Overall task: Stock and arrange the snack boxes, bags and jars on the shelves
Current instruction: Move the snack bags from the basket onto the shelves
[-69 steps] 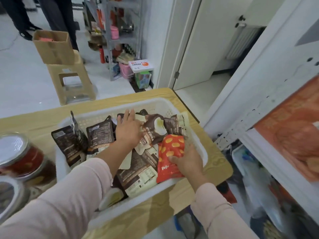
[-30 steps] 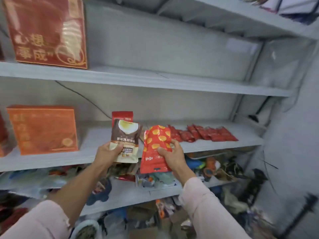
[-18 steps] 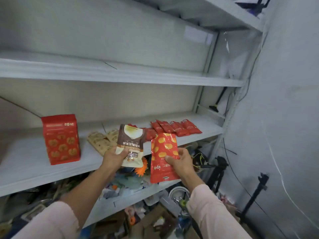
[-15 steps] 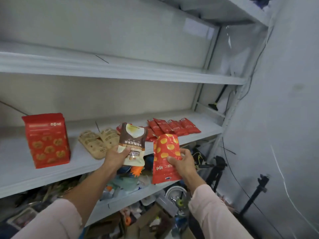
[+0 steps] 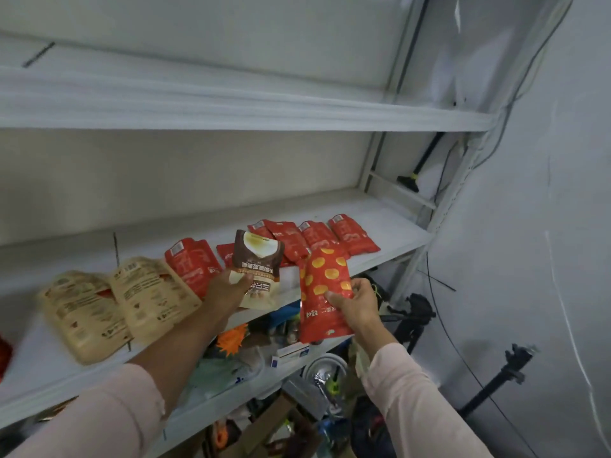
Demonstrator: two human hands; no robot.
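A brown snack bag (image 5: pixel 256 259) is held upright over the front edge of the middle shelf (image 5: pixel 383 223). The left hand (image 5: pixel 228 290) pinches its lower end between thumb and fingers. Just to its right, a red bag with yellow dots (image 5: pixel 325 285) hangs in front of the shelf edge, gripped on its right side by the curled fingers of the right hand (image 5: pixel 358 305). Behind both, red packets (image 5: pixel 353 234) lie flat on the shelf, and two tan bags (image 5: pixel 115 302) lie further left. A black tripod (image 5: pixel 509 371) stands by the wall.

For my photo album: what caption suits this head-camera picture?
At a white shelf, the left hand holds a brown bag, the right hand a spotted red bag.
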